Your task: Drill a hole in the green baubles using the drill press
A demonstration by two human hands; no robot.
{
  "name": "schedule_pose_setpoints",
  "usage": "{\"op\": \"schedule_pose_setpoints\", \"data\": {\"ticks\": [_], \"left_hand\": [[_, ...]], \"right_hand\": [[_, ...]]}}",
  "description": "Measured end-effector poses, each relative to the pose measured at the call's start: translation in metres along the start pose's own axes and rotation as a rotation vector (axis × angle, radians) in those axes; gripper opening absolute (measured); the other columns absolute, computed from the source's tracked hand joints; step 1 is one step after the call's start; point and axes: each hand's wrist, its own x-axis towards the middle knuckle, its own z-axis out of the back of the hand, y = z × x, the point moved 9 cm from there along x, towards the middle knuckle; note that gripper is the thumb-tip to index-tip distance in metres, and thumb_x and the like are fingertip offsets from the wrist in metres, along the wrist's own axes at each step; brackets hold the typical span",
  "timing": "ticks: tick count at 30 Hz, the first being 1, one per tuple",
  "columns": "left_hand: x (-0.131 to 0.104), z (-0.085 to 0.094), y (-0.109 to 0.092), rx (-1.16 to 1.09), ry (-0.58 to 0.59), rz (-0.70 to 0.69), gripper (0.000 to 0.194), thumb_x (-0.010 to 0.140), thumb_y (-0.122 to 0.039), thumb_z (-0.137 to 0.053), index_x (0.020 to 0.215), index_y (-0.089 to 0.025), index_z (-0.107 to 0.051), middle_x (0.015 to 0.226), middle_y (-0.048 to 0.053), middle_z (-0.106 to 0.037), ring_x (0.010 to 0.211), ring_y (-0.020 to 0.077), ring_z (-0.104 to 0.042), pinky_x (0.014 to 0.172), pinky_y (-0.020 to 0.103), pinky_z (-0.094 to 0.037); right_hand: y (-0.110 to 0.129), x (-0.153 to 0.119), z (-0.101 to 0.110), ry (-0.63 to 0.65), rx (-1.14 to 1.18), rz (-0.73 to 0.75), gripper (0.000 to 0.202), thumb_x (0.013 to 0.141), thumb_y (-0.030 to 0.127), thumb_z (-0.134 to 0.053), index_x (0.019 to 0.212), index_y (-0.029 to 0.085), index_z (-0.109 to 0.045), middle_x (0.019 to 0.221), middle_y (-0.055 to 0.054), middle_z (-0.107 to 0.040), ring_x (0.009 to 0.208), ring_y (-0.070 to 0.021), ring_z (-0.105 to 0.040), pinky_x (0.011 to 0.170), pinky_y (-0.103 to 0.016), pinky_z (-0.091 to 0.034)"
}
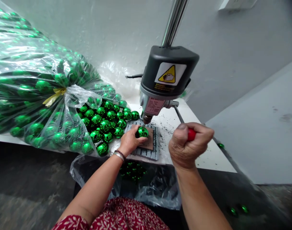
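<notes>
Under the drill bit, my left hand grips a shiny green ball between thumb and fingers, on a brown pad over the drill press's grey slotted base. The thin bit meets the top of the ball; whether it has gone in cannot be made out. My right hand is wrapped round the red knob of the lever on the right side of the drill press.
A large clear bag of green balls fills the left, with loose balls spilling from its mouth beside the base. Dark shavings dot the white table. A plastic-lined container with green balls is below the table edge. Several balls lie farther right.
</notes>
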Motion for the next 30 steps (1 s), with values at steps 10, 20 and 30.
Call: {"op": "schedule_pose_setpoints", "data": {"ticks": [10,20,30], "left_hand": [[-0.003,0.008,-0.006,-0.017,-0.050,0.018,0.048,0.072,-0.040,-0.070,0.116,-0.024,-0.060,0.094,0.003,-0.070,0.086,0.0216,-0.065,0.079,0.032,-0.049],[-0.027,0.073,0.017,-0.723,0.041,0.396,0.042,0.077,-0.032,-0.067,0.117,-0.022,-0.055,0.101,0.005,-0.066,0.072,0.0143,-0.067,0.058,0.024,-0.051],[0.112,0.144,-0.025,-0.739,-0.034,0.428,0.010,0.078,-0.014,-0.065,0.087,-0.015,-0.060,0.070,0.003,-0.061,0.058,0.0127,-0.061,0.041,0.018,-0.043]], "right_hand": [[0.012,0.091,-0.025,0.213,-0.036,-0.204,0.030,0.084,0.045,-0.046,0.079,0.015,-0.047,0.068,-0.001,-0.046,0.060,-0.0043,-0.038,0.061,-0.022,-0.035],[0.006,0.102,-0.036,0.267,0.024,-0.234,0.032,0.084,0.046,-0.047,0.078,0.015,-0.048,0.067,0.002,-0.045,0.059,-0.0026,-0.036,0.060,-0.019,-0.034],[0.005,0.102,-0.035,0.271,0.021,-0.224,0.034,0.083,0.051,-0.047,0.079,0.017,-0.050,0.066,0.001,-0.048,0.057,-0.0032,-0.038,0.056,-0.021,-0.033]]}}
